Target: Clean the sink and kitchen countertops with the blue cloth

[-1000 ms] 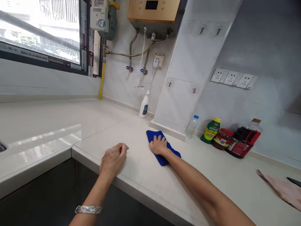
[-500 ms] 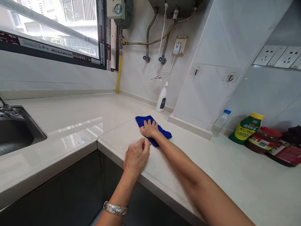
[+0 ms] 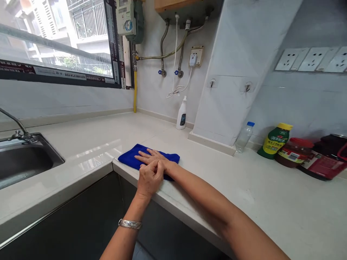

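We see a blue cloth [image 3: 129,159] pressed under the right hand [image 3: 157,157] on a pale counter [image 3: 271,191].
From the left: the cloth lies by the counter's inner corner, at the front edge; the left hand [image 3: 148,178] is loosely fisted — contents, if any, we cannot tell; the right hand lies palm down, fingers spread. We judge this a wiping step — the next move calls for steady, flat pressure.

Kitchen, steel sink [image 3: 25,160] with tap [image 3: 20,130], pale countertop [image 3: 217,184], sauce bottle [image 3: 275,142], jar [image 3: 294,153]
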`<state>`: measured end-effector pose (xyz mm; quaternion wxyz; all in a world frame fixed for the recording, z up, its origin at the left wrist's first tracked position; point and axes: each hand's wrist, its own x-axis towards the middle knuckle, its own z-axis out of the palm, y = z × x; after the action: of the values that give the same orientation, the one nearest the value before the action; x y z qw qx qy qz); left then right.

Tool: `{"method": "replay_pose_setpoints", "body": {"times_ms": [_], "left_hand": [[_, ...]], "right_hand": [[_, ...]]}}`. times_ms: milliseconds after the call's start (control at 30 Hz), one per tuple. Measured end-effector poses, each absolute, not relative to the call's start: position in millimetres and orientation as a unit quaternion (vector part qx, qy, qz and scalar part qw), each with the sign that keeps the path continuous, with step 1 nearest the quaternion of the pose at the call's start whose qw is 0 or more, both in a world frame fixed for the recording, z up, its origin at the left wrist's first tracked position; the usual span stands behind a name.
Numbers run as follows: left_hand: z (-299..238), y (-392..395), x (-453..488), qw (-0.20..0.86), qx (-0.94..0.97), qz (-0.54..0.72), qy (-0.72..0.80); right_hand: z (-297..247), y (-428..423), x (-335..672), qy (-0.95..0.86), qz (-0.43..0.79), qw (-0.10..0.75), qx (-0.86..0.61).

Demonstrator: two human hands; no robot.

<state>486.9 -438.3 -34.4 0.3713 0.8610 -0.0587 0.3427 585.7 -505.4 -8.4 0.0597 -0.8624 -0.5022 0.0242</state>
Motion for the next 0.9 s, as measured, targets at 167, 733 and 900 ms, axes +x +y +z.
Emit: {"method": "replay_pose_setpoints", "body": {"times_ms": [167,733,900], "left_hand": [[-37,-444,464,0.404,0.841,0.353,-0.07],[-3,-455,471,0.291,0.946,0.127,0.066],[12,-441,479,0.224,0.963,0.101,0.108]], "right_hand": [[-9,-540,559,-0.475,0.017,0.063,-0.878],[-4,-761,398,-0.392,0.062,0.172,-0.902],[3,-839,351,-0.335,0.095,0.183,-0.919]]}}
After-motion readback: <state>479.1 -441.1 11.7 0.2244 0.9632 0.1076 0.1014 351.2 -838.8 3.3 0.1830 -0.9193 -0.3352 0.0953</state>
